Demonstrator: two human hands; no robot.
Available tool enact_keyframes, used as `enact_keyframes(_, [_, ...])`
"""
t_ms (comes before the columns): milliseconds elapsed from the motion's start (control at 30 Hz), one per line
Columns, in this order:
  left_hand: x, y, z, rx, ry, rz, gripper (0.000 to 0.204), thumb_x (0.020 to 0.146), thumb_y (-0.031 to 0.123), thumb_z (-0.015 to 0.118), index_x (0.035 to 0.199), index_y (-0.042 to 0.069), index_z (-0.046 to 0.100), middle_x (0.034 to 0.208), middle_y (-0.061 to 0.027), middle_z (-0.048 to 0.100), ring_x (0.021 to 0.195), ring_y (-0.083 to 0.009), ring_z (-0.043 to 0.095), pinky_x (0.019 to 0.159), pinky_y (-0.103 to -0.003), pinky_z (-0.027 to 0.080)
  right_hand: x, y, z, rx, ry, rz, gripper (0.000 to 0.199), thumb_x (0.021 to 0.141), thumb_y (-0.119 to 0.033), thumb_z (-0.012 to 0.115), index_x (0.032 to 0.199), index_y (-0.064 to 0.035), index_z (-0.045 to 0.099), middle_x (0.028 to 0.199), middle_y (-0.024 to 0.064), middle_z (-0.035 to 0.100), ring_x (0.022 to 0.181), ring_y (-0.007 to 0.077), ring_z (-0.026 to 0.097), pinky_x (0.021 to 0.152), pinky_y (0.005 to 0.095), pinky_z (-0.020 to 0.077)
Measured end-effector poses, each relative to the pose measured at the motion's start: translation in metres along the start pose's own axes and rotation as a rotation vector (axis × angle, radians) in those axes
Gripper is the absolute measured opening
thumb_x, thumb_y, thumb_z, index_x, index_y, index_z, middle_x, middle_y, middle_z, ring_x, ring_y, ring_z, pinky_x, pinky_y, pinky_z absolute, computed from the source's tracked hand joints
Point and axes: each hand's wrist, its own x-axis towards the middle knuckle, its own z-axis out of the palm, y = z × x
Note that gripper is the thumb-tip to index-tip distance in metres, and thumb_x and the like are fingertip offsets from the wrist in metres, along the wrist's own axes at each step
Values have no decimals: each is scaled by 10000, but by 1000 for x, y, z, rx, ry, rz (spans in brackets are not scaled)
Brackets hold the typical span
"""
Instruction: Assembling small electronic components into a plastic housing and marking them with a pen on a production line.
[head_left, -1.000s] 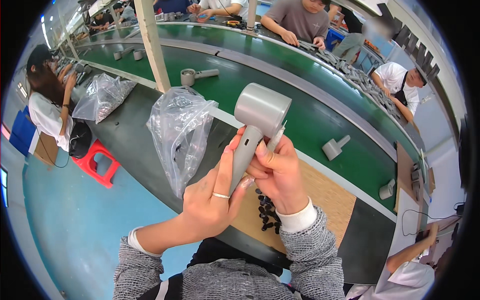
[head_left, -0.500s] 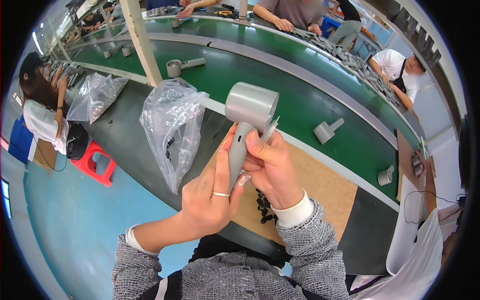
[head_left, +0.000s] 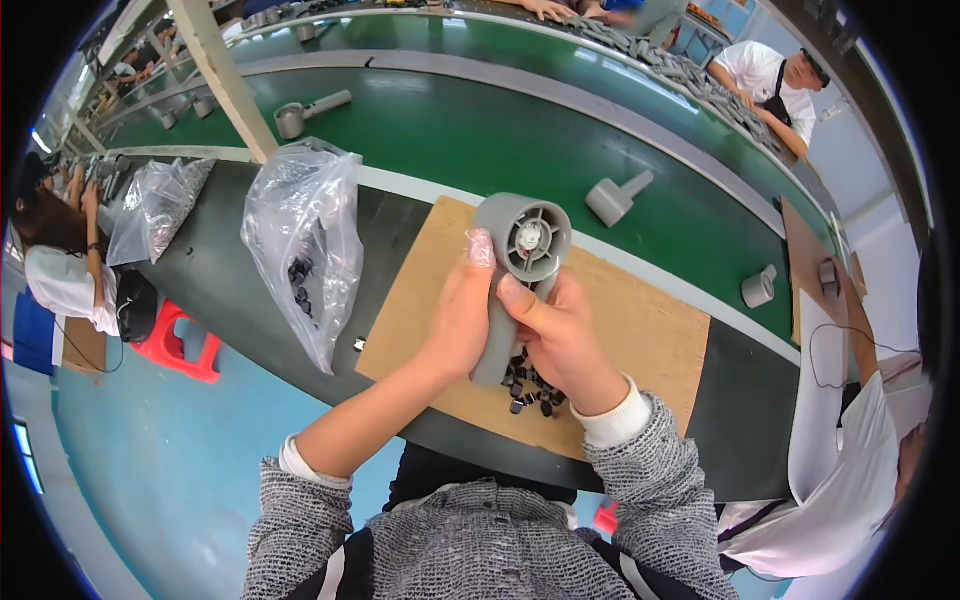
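Note:
I hold a grey hair-dryer housing (head_left: 520, 240) upright over a brown board (head_left: 640, 320). Its round barrel faces me, showing the fan and vanes inside. My left hand (head_left: 458, 312) wraps the handle from the left, thumb up near the barrel. My right hand (head_left: 558, 335) grips the handle from the right, thumb pressed just under the barrel. A heap of small black parts (head_left: 530, 385) lies on the board below my hands.
A clear plastic bag (head_left: 305, 250) with dark parts stands left of the board. Grey housings (head_left: 615, 197), (head_left: 305, 112), (head_left: 758, 288) lie on the green conveyor belt (head_left: 480, 130). Other workers sit at the left and far right. A red stool (head_left: 180, 340) stands on the blue floor.
The housing has been turned so its open barrel end now faces me, and it has come lower over the board. Both hands stay on the handle.

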Motion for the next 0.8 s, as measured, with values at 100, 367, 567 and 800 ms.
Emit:
enact_keyframes(100, [-4,5,4,116,5,137,648,1030,530,206,1173,-4,543,1057,-88,592,920,-141,557,808,-298,479,-4,-7,7,-7,63,-25,333,885,-189,702,1120,18,588,986,31,645,837,79,581,697,241,480])
enact_keyframes(367, [-4,-6,1,217,133,269,593,1046,455,237,1400,-12,328,1293,-130,477,1205,-199,454,1040,-315,343,7,4,5,77,4,-55,351,879,-123,693,1173,15,561,1096,55,631,979,119,594,831,269,484])
enact_keyframes(567, [3,-15,-29,199,23,200,553,1033,384,351,1439,21,256,1249,-122,517,1150,-199,500,983,-334,400,14,22,8,193,18,95,324,886,-116,690,1162,-18,553,1047,53,638,934,110,608,810,286,507])
enact_keyframes(800, [-24,44,-21,445,-204,-241,536,932,254,625,1371,18,428,933,-94,654,786,-123,616,661,-275,501,-13,-30,-48,-274,29,261,428,876,-210,695,1228,-47,517,1062,85,631,893,144,631,719,247,523])
